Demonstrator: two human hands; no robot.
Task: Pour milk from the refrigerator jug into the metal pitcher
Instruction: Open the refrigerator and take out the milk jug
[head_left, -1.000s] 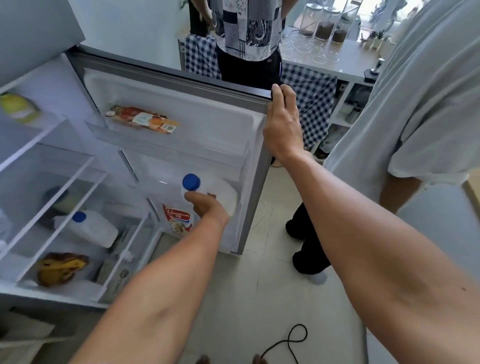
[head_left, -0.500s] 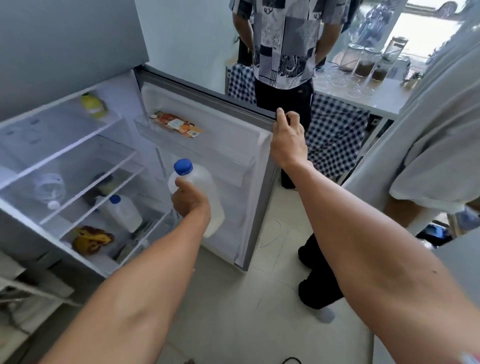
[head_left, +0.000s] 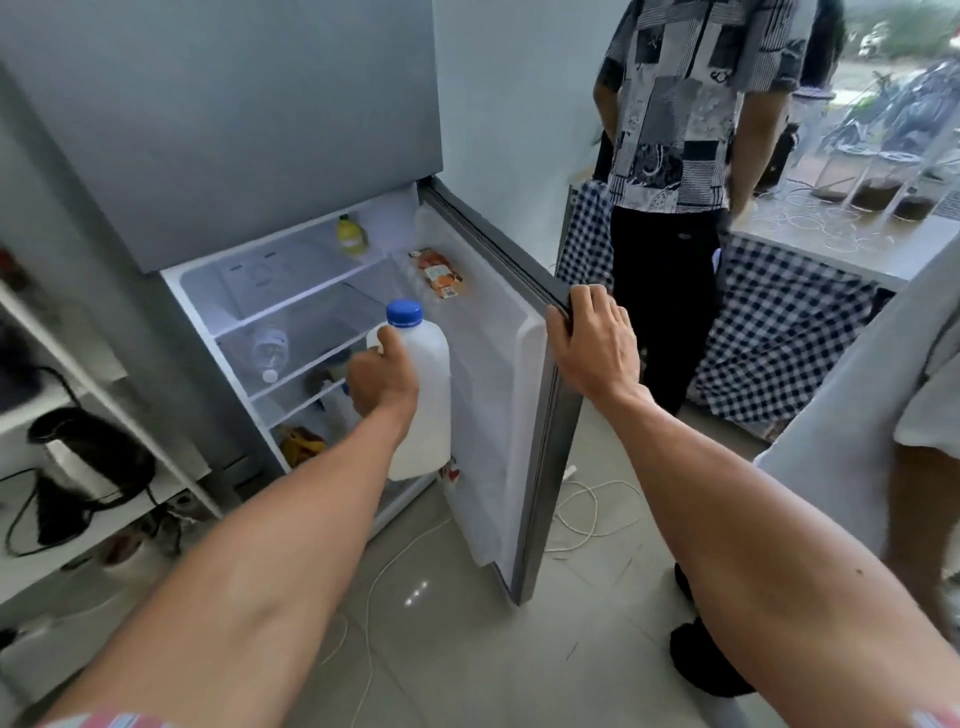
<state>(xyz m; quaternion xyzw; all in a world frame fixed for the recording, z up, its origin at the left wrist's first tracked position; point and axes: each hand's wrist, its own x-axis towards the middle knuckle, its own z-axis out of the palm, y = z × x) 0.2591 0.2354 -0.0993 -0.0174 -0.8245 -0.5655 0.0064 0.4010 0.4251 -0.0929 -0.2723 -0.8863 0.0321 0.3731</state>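
Observation:
My left hand (head_left: 382, 382) grips the handle of a white milk jug (head_left: 428, 410) with a blue cap (head_left: 404, 313). The jug hangs upright in the air in front of the open fridge compartment, between the shelves and the door. At the door's top corner, my right hand (head_left: 592, 345) clasps the edge of the grey fridge door (head_left: 545, 467), which stands open. No metal pitcher shows in this view.
A second blue-capped jug sits partly hidden behind my left hand. Fridge shelves (head_left: 291, 312) hold a yellow bottle (head_left: 351, 235) and a lying bottle. A black kettle (head_left: 88, 462) stands on a white rack at left. Two people stand at right near a checked-cloth counter (head_left: 779, 338). Cables (head_left: 587, 514) lie on the floor.
My left hand took the jug out of the lower door shelf and lifted it clear. My view rose and pulled back. My right hand stayed on the door edge.

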